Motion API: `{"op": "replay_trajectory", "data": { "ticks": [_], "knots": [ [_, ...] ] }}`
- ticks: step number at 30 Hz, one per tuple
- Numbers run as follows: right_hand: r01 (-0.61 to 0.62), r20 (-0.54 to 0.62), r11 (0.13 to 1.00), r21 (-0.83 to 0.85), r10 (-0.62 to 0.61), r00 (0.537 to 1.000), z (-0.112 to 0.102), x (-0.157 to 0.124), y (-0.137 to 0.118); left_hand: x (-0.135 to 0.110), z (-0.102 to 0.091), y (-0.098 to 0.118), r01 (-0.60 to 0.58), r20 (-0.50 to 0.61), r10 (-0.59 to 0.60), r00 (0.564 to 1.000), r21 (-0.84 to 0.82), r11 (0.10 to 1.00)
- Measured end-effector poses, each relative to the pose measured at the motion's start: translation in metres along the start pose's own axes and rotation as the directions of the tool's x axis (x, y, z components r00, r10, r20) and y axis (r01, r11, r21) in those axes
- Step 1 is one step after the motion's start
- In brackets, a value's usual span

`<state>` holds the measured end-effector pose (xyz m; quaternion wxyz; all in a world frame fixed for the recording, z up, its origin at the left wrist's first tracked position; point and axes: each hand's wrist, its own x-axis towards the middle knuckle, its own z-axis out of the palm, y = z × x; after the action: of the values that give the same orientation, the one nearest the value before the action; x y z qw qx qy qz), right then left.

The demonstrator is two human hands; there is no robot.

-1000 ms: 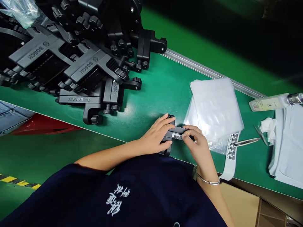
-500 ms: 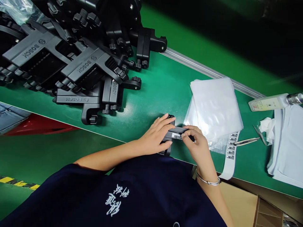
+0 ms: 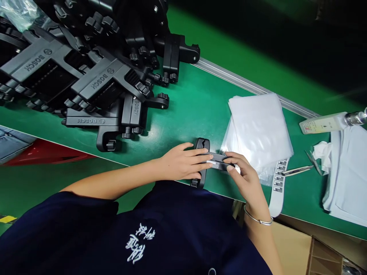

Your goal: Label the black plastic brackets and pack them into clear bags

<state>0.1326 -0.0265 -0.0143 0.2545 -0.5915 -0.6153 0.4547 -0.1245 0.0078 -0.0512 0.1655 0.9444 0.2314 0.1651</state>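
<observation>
A black plastic bracket (image 3: 203, 147) lies near the front edge of the green table, with a small white label (image 3: 212, 163) on its arm. My left hand (image 3: 185, 162) reaches across the bracket from the left, its fingers stretched out flat and their tips resting at the label. At the bracket's other end, my right hand (image 3: 243, 172) has its thumb on the near side and fingers on the far side, gripping the arm. Part of the label is hidden by my left fingertips.
Several black BOSCH brackets (image 3: 94, 82) are piled at the left. Clear plastic bags (image 3: 259, 130) lie beyond my right hand, partly over a label strip (image 3: 277, 191). Further right are tweezers (image 3: 298, 170), crumpled tissue (image 3: 322, 152), a bottle (image 3: 323, 124) and white sheets (image 3: 348, 179).
My left hand has flattened, and its fingers now lie over the label. My right thumb and fingers have shifted right, away from the label toward the bracket's end.
</observation>
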Motion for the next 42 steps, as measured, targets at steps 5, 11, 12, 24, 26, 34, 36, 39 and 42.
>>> {"op": "replay_trajectory", "data": {
  "ticks": [5,11,12,24,26,34,36,39,42],
  "knots": [
    [0.07,0.031,0.997,-0.021,-0.069,0.997,-0.006,-0.004,0.013,-0.003,0.001,0.0,0.009,0.014,-0.009,1.0,0.007,1.0],
    [0.103,0.043,0.986,-0.132,-0.098,0.994,-0.006,-0.004,0.017,0.008,-0.003,0.01,-0.032,0.016,0.03,0.999,0.122,0.992],
    [0.111,0.037,0.984,-0.143,-0.107,0.994,-0.005,-0.004,0.017,0.013,-0.003,0.013,-0.033,0.022,0.03,0.999,0.145,0.989],
    [0.148,0.014,0.969,-0.198,-0.148,0.989,-0.006,-0.006,0.016,-0.027,-0.013,0.008,0.223,-0.142,-0.202,0.969,0.152,0.963],
    [0.159,0.034,0.957,-0.243,-0.155,0.987,-0.009,-0.007,0.014,-0.043,-0.013,0.007,0.361,-0.194,-0.339,0.921,0.095,0.928],
    [0.275,0.111,0.846,-0.456,-0.252,0.961,-0.001,-0.002,0.012,-0.024,-0.007,0.023,0.191,-0.152,-0.168,0.974,0.151,0.97],
    [0.29,0.113,0.842,-0.456,-0.268,0.957,0.001,-0.001,0.014,-0.008,-0.014,0.021,0.024,-0.035,-0.018,0.999,0.205,0.978],
    [0.303,0.11,0.85,-0.431,-0.283,0.953,0.001,0.0,0.016,0.014,-0.032,0.012,-0.134,0.12,0.113,0.986,0.184,0.974],
    [0.302,0.114,0.863,-0.405,-0.28,0.953,0.0,0.001,0.019,0.04,-0.049,0.002,-0.201,0.255,0.158,0.954,0.156,0.967]
  ]
}}
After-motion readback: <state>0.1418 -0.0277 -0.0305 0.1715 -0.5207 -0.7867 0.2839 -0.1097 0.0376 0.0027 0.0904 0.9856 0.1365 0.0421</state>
